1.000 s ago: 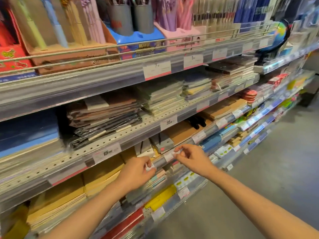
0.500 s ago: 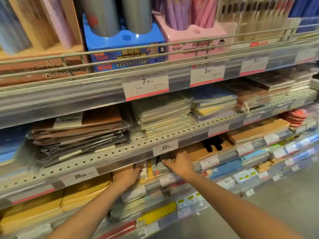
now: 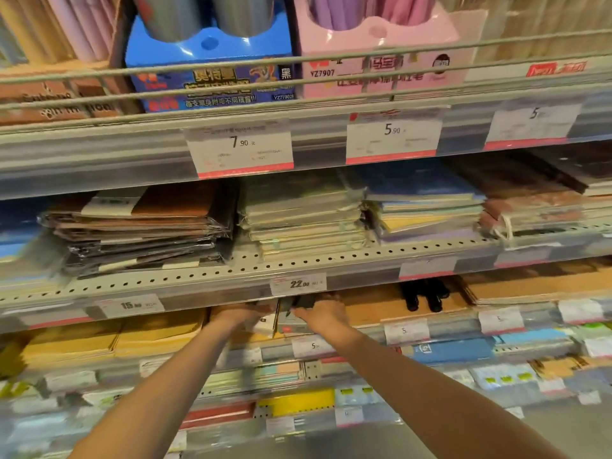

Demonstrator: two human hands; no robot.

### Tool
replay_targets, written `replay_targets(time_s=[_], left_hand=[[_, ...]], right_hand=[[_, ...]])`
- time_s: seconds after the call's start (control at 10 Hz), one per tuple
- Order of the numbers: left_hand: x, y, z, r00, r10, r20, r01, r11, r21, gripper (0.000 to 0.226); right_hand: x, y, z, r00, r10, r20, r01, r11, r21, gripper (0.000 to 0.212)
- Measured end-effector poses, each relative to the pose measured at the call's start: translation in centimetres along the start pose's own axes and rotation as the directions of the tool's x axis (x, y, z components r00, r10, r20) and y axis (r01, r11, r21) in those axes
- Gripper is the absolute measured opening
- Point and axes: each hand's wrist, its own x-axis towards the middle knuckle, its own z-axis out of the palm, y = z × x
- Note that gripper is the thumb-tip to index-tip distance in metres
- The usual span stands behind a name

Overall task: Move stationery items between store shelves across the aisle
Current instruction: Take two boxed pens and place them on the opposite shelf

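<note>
Several thin grey and white notebooks (image 3: 291, 321) stand upright on the third shelf, just under the shelf lip that carries a 22.00 price tag (image 3: 298, 284). My right hand (image 3: 324, 316) grips them from the right, thumb on the front and fingers curled over their dark top edge. My left hand (image 3: 236, 314) reaches in on their left side and touches them. It is blurred and its fingertips are hidden under the lip, so its hold is unclear.
On the perforated shelf (image 3: 198, 279) above lie stacks of brown wrapped notebooks (image 3: 142, 226) and pale green notebooks (image 3: 304, 213). Kraft notebooks (image 3: 374, 306) and black clips (image 3: 424, 294) sit right of my hands, yellow pads (image 3: 99, 339) left. Grey aisle floor (image 3: 563, 432) shows lower right.
I have moved closer to the shelves. Both hands left the price-label strip at the shelf front and went deeper in, onto the upright notebooks.
</note>
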Motion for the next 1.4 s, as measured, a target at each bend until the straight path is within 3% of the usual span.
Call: replay_targets(time_s=[0.1, 0.2, 0.3, 0.4, 0.5, 0.7, 0.8, 1.0, 1.4], left_hand=[[0.1, 0.1, 0.3, 1.000, -0.006, 0.020, 0.008, 0.998, -0.067, 0.070], [-0.7, 0.3, 0.9, 0.991, 0.048, 0.122, -0.019, 0.973, -0.228, 0.086], [-1.1, 0.0, 1.0, 0.994, 0.047, 0.099, -0.013, 0.946, -0.324, 0.036], [-1.8, -0.3, 0.5, 0.988, 0.050, 0.149, 0.034, 0.857, -0.514, 0.009], [-2.8, -1.2, 0.3, 0.987, 0.051, 0.150, 0.029, 0.871, -0.490, 0.012], [-5.7, -4.2, -1.0, 0.985, 0.121, 0.124, -0.015, 0.769, -0.639, 0.024], [-7.8, -6.2, -2.2, 0.983, 0.162, 0.091, -0.052, 0.711, -0.701, 0.023], [-12.2, -13.1, -5.3, 0.994, 0.108, 0.021, -0.058, 0.676, -0.734, 0.026], [-19.9, -29.3, -18.1, 0.963, -0.077, -0.258, -0.193, 0.471, -0.861, 0.027]], right_hand=[[-0.2, -0.3, -0.1, 1.000, 0.009, 0.007, -0.010, 0.994, 0.109, 0.070], [-0.1, -0.2, -0.5, 0.998, 0.048, 0.034, -0.057, 0.941, 0.334, 0.059], [-0.3, 0.4, -1.2, 0.995, 0.051, 0.083, -0.092, 0.787, 0.610, 0.045], [-0.5, 1.2, -1.7, 0.995, 0.033, 0.095, -0.089, 0.741, 0.666, 0.040], [-1.3, 1.8, -2.4, 0.991, -0.037, 0.125, -0.065, 0.691, 0.720, 0.046], [-4.2, 1.6, -3.8, 0.946, -0.261, 0.192, 0.019, 0.637, 0.771, 0.020], [-5.4, 0.4, -3.4, 0.908, -0.353, 0.226, 0.054, 0.632, 0.773, 0.031], [-7.7, -3.7, 0.8, 0.807, -0.508, 0.301, 0.093, 0.613, 0.784, 0.060], [-15.6, -18.2, 15.2, 0.603, -0.669, 0.435, 0.148, 0.629, 0.763, 0.059]])
